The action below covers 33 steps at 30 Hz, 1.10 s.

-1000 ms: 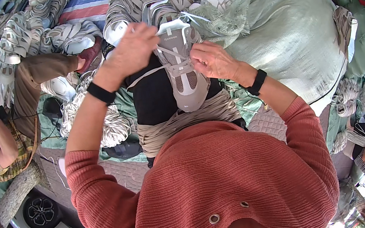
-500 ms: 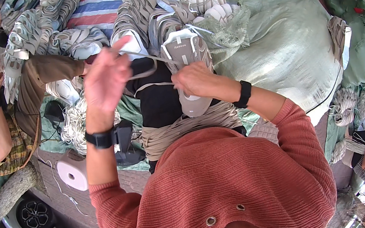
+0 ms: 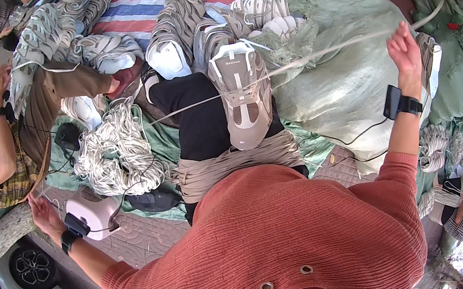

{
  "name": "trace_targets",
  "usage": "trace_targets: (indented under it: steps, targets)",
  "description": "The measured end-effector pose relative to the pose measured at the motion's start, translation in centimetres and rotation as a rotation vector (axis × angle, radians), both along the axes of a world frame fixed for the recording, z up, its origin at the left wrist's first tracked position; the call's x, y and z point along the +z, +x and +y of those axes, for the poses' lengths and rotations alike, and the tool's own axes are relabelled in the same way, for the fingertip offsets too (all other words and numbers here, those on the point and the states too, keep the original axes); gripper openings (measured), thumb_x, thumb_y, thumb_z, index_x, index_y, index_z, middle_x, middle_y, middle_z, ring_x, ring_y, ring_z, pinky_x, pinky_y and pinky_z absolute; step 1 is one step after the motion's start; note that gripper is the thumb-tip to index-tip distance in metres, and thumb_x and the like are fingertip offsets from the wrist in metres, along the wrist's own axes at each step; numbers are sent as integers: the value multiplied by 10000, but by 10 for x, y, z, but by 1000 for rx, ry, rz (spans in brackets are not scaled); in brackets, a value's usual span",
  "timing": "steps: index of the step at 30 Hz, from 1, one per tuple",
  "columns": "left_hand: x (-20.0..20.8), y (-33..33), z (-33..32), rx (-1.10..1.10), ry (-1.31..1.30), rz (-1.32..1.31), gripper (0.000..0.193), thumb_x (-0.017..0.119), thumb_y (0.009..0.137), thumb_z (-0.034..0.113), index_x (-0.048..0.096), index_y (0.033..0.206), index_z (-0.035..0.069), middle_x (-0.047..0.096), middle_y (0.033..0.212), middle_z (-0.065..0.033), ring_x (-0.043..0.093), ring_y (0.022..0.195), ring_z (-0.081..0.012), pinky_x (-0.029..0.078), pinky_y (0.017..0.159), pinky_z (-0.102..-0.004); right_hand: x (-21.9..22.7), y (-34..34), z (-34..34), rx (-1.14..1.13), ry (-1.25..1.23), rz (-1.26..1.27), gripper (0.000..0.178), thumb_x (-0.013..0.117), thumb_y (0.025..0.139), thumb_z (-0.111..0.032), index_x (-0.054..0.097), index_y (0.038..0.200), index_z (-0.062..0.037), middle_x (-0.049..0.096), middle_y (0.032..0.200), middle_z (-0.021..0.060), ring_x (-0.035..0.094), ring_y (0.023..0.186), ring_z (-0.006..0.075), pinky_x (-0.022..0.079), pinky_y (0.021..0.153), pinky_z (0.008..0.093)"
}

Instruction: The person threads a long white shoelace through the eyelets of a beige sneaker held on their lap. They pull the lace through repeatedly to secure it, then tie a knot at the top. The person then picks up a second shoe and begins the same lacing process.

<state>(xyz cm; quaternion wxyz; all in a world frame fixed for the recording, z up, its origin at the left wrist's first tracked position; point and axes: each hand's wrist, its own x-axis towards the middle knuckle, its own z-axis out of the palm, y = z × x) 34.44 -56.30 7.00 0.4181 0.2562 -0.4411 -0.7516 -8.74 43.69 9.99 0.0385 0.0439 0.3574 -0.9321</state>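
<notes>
A taupe and grey sneaker upper (image 3: 246,97) lies on my lap, toe toward me. A pale shoelace (image 3: 326,55) passes through its eyelets and stretches out to both sides. Far out at the right, my right hand (image 3: 405,56) is closed on one lace run, whose loose end sticks out past the fingers. My left hand (image 3: 47,217) is out at the far left beside a white stool-like object, fingers pinched together. The lace's left run heads that way and is lost to sight over the pile of laces, though a thin strand shows by those fingers.
A heap of white laces (image 3: 118,153) lies left of my knees. Taupe laces (image 3: 240,161) lie across my lap. Stacked shoe uppers (image 3: 176,23) stand ahead on a striped sheet (image 3: 131,9). A large pale green sack (image 3: 348,77) bulges at right. Another person (image 3: 0,157) sits at left.
My hands have moved from close together at the sneaker upper to wide apart, the left down and outward, the right up and outward. The lace is now drawn out long across the upper.
</notes>
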Motion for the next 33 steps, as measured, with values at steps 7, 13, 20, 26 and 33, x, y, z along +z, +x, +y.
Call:
trace_targets:
  steps: [7, 13, 20, 26, 33]
  targets:
    - [-57, -79, 120, 443, -356, -408, 285, 503, 946, 66, 586, 1204, -20, 689, 1076, -111, 647, 935, -199, 516, 776, -265, -72, 76, 189, -276, 129, -171, 143, 530, 981, -133, 614, 1044, -36, 444, 684, -42, 299, 501, 71, 273, 525, 240]
    - [-53, -226, 394, -511, -497, -319, 177, 555, 966, 144, 662, 983, 4, 669, 905, -48, 657, 754, -153, 540, 702, -254, -69, 80, 153, -896, 76, -377, 142, 554, 953, -98, 603, 1051, -8, 429, 694, -14, 362, 575, 110, 301, 532, 248]
    - [-96, -277, 499, -800, -1284, -360, 100, 566, 826, -31, 558, 905, 31, 654, 787, -157, 665, 738, -336, 514, 644, -399, -76, 39, -18, -315, 558, -138, 209, 509, 954, -99, 647, 1092, -25, 321, 623, -92, 291, 521, 39, 212, 460, 196]
    - [-98, -288, 506, -977, -1113, -434, 81, 614, 828, -24, 579, 894, 7, 649, 698, -146, 654, 657, -286, 500, 607, -368, -91, 48, -241, 413, 1375, 1016, 119, 605, 891, -120, 708, 949, -101, 600, 869, 21, 560, 874, 198, 394, 805, 336]
    - [-109, -299, 515, -1027, -1067, -531, 84, 674, 821, -15, 613, 878, -13, 626, 650, -78, 613, 591, -134, 484, 555, -309, -120, 58, -293, 646, 1533, 1073, 112, 616, 810, -68, 673, 903, -97, 518, 820, 26, 545, 870, 210, 324, 866, 387]
